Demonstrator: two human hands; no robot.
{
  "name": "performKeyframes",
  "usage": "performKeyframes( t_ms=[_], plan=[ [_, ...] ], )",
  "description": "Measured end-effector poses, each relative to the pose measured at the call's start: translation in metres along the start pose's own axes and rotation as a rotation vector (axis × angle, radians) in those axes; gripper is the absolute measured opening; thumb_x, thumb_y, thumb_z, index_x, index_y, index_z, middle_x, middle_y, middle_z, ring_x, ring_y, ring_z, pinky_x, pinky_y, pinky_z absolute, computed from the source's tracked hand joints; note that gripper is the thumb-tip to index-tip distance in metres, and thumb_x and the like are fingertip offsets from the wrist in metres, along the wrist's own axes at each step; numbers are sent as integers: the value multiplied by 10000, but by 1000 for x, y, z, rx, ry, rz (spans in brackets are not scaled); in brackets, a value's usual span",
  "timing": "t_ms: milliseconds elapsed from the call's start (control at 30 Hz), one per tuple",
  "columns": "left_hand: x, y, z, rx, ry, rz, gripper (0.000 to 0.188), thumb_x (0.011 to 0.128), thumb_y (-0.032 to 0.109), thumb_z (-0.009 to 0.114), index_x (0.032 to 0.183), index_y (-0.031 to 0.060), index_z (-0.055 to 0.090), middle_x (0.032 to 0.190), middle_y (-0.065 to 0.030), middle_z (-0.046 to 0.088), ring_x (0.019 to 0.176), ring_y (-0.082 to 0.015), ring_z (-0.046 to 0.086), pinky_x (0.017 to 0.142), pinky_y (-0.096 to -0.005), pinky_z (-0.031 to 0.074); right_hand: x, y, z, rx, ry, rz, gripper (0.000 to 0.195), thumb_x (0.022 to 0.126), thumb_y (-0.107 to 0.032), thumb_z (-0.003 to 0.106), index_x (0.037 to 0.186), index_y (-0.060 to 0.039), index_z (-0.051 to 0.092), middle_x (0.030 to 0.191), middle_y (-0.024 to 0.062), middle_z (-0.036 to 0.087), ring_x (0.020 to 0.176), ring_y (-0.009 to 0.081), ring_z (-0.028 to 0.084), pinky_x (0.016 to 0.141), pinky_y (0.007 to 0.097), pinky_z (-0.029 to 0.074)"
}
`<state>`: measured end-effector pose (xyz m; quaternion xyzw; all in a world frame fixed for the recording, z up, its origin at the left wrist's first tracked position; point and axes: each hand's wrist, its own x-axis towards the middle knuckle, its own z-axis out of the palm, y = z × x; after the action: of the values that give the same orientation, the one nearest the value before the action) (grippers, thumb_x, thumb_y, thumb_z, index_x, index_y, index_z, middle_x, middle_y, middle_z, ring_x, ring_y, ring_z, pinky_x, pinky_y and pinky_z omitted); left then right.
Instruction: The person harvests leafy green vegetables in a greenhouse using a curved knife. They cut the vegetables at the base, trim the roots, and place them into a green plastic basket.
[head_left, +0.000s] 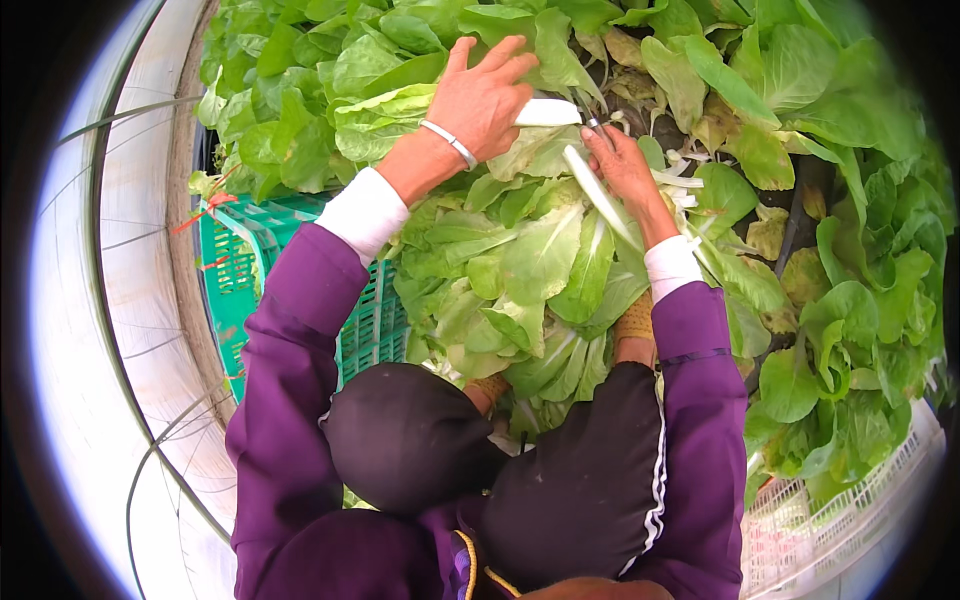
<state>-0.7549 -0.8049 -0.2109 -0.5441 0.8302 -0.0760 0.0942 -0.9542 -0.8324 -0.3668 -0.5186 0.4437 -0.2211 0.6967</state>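
My left hand (486, 97), with a pale bangle at the wrist, is wrapped over a head of leafy greens (386, 112). Its light leaves stick out to the left, and its thick white stalk (551, 112) points right. At the stalk's end, my right hand (621, 166) grips a small knife (593, 123). The knife's metal collar shows, but its handle is mostly hidden in the fingers and its blade is hard to make out. A loose white leaf stalk (600, 191) lies just beside the right hand. Below both hands spreads a pile of cut leaves (532, 262).
A green plastic crate (375, 322) stands left of the pile, under my left forearm. Standing leafy plants (795, 82) grow across the top and right, with yellowed leaves (769, 229) on dark soil. A white crate (840, 529) sits at lower right. Plastic sheeting (150, 262) lines the left.
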Motion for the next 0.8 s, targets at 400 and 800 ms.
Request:
performKeyframes(
  t_ms=[400, 800],
  plan=[
    [-97, 9, 94, -2, -167, -124, 195, 694, 122, 675, 884, 80, 668, 1147, -89, 613, 1167, -263, 531, 1075, -629, 251, -18, 18, -4, -108, 258, -7, 447, 962, -404, 496, 889, 29, 580, 646, 106, 559, 461, 174, 514, 472, 328, 436],
    [48, 6, -3, 134, 7, 129, 248, 653, 118, 684, 895, 61, 692, 1276, -86, 580, 1277, -220, 454, 1025, -496, 298, -3, 24, 39, -642, 153, -13, 402, 946, -374, 494, 997, 10, 599, 850, 266, 664, 819, 457, 632, 738, 519, 483]
  ],
)
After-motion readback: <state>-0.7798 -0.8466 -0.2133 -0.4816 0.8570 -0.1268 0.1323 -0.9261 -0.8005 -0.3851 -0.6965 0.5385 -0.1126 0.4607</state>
